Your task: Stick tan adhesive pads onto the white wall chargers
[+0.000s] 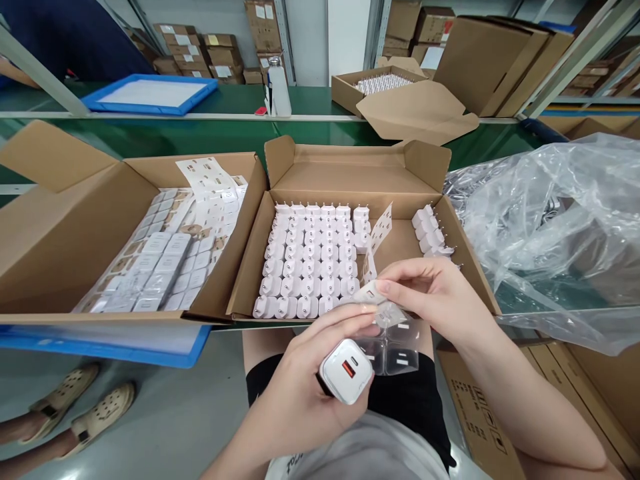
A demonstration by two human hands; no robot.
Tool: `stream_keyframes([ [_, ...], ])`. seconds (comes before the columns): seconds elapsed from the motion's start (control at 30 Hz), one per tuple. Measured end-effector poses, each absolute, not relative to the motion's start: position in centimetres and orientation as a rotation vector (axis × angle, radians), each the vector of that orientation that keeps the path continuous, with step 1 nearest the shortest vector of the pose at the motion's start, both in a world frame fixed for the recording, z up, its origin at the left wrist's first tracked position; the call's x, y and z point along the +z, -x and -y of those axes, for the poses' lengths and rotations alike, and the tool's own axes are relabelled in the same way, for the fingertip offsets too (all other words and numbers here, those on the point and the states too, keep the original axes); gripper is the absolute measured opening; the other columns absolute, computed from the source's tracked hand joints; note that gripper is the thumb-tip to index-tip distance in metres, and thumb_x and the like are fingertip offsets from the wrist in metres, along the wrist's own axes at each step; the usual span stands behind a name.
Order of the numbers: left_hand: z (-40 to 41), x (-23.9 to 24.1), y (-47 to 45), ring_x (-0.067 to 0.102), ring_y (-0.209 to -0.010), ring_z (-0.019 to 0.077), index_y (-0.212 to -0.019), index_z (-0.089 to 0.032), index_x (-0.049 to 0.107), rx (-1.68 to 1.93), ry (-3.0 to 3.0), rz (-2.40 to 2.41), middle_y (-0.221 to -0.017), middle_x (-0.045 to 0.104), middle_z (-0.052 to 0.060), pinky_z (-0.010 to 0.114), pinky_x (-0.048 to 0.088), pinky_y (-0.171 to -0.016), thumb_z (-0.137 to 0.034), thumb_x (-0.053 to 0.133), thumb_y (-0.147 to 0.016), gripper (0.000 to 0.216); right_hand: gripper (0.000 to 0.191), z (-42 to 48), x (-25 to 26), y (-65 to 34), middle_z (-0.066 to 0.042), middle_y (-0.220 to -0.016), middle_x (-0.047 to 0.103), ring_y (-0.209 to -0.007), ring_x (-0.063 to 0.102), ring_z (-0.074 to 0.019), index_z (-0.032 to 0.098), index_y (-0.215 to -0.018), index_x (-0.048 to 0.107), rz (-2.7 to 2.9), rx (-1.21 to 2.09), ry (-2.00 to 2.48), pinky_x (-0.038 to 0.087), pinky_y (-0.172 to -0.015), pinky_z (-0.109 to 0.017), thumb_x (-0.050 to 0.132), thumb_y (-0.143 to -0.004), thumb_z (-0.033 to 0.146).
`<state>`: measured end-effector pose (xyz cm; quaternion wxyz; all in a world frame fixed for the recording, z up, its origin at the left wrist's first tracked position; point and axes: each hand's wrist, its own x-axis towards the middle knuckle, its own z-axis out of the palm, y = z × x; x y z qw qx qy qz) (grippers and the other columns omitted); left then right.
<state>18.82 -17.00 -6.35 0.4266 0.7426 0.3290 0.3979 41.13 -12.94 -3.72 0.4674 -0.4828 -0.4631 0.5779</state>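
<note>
My left hand (300, 390) is closed around a white charger plug (346, 371) with an orange port facing up. Its thumb and forefinger also pinch a strip of clear film stickers (393, 343). My right hand (437, 293) pinches the top of the same strip, peeling at a sticker. Both hands hover over my lap, just in front of an open cardboard box (250, 267) holding rows of several white charger plugs (310, 267). A few more plugs (429, 230) lie at the box's right side.
A second open box (60, 233) at left holds wrapped chargers and sticker sheets. Crumpled clear plastic bags (550, 227) lie at right. A blue tray (150, 93), a white bottle (278, 87) and more cartons stand beyond. Someone's sandalled feet (75, 407) show at lower left.
</note>
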Motion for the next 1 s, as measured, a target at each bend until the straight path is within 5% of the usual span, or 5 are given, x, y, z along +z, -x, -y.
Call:
stream_keyframes([
  [0.27,17.0,-5.7,-19.0,0.086,-0.115,0.0241,-0.126,-0.03,0.082,1.09,-1.732,-0.914,-0.135,0.083,0.007,0.026,0.071,-0.098,-0.007,0.08,-0.086,0.046,0.049,12.1,-3.6,-40.2,0.001,-0.052,0.061,-0.048,0.046,-0.008,0.018,-0.067,0.083,1.016,1.314,1.233,0.038,-0.045,-0.023,0.103,-0.059,0.063],
  [0.53,17.0,-6.7,-18.7,0.086,-0.112,0.0237,-0.13,-0.035,0.081,1.069,-1.618,-0.905,-0.136,0.081,0.005,0.03,0.069,-0.104,-0.01,0.079,-0.091,0.046,0.056,11.4,-3.2,-40.4,0.0,-0.051,0.063,-0.046,0.052,-0.0112,0.019,-0.07,0.082,1.113,1.241,1.277,0.041,-0.043,-0.025,0.098,-0.062,0.071],
  [0.67,17.3,-7.3,-18.4,0.081,-0.125,0.0296,-0.127,-0.032,0.084,1.054,-1.588,-0.946,-0.132,0.082,0.009,0.035,0.068,-0.107,-0.016,0.08,-0.093,0.037,0.052,10.8,-3.8,-40.7,0.0,-0.05,0.062,-0.044,0.054,-0.0115,0.02,-0.068,0.08,1.135,1.213,1.234,0.045,-0.044,-0.026,0.098,-0.065,0.068],
  [0.87,16.8,-6.9,-18.1,0.086,-0.109,0.0293,-0.118,-0.026,0.088,1.113,-1.38,-0.97,-0.13,0.083,0.012,0.038,0.071,-0.103,-0.029,0.084,-0.094,0.024,0.042,10.2,-4.1,-42.7,0.003,-0.053,0.064,-0.045,0.05,-0.0088,0.022,-0.073,0.08,1.017,1.046,1.196,0.043,-0.045,-0.023,0.098,-0.072,0.059],
  [1.0,13.6,-6.7,-18.4,0.078,-0.128,0.0355,-0.122,-0.019,0.086,1.282,-1.113,-1.112,-0.143,0.079,0.015,0.046,0.062,-0.116,-0.041,0.094,-0.084,0.044,0.023,11.7,-3.8,-43.5,-0.002,-0.075,0.079,-0.057,0.064,-0.0118,0.025,-0.08,0.086,1.026,0.92,1.145,0.056,-0.054,-0.025,0.098,-0.08,0.045],
])
